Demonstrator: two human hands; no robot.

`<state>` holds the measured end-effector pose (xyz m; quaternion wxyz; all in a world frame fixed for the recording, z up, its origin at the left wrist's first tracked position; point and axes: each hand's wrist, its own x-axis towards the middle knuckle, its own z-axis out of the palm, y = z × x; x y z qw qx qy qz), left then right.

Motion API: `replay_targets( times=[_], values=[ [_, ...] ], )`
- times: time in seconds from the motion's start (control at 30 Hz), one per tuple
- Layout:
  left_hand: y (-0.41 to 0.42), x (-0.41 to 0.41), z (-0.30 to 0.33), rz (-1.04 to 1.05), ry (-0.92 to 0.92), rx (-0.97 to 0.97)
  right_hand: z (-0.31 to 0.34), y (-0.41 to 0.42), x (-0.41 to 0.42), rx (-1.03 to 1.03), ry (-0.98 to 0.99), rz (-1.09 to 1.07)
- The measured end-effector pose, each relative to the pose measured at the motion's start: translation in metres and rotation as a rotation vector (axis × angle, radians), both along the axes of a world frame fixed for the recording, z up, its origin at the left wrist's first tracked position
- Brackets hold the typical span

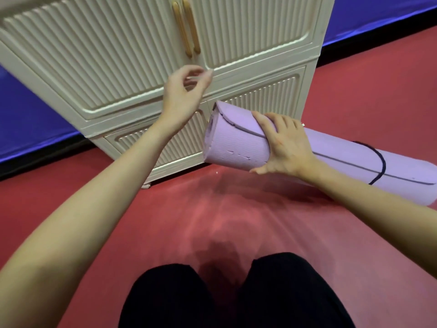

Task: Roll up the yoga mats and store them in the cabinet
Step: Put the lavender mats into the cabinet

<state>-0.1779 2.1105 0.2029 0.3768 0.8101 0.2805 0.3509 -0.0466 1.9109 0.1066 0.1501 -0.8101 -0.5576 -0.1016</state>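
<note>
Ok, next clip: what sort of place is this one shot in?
Probably a gym or exercise studio. The floor is red sports flooring edged in black and blue, a rolled purple yoga mat is in the right hand, and a cream ribbed storage cabinet stands on the floor.

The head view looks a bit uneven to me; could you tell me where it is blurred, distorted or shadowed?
Head view: motion blur smears the red floor and softens the left hand; the right hand on the purple mat is sharper; wide-angle distortion tilts and bows the cabinet; a soft shadow lies on the floor ahead of the black-clad knees; no harsh glare.
</note>
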Motion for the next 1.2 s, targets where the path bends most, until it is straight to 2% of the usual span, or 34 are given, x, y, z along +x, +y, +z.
replay_targets(
  times=[0.07,0.13,0.23,0.43,0.63,0.77,0.87,1.2],
  values=[
    [0.012,0.007,0.017,0.202,-0.142,0.032,0.009,-0.001,0.004,0.013,0.006,-0.017],
    [0.023,0.013,0.029,0.274,-0.146,0.058,0.017,0.000,0.005,0.001,0.013,-0.045],
    [0.032,0.026,0.039,0.238,-0.092,0.099,0.027,0.003,0.001,0.010,0.029,-0.126],
    [0.028,0.041,0.049,0.240,-0.166,-0.137,0.056,0.005,-0.005,0.067,0.100,-0.167],
    [-0.007,0.005,0.035,0.263,-0.176,0.052,0.064,0.001,-0.014,0.105,0.125,-0.177],
    [-0.023,-0.026,0.024,0.155,-0.215,0.102,0.064,-0.012,-0.019,0.125,0.122,-0.146],
    [-0.025,-0.035,0.027,0.107,-0.239,0.113,0.066,-0.026,-0.021,0.141,0.117,-0.115],
    [-0.030,-0.052,0.038,0.115,-0.151,0.128,0.074,-0.050,-0.028,0.157,0.121,-0.099]
  ],
)
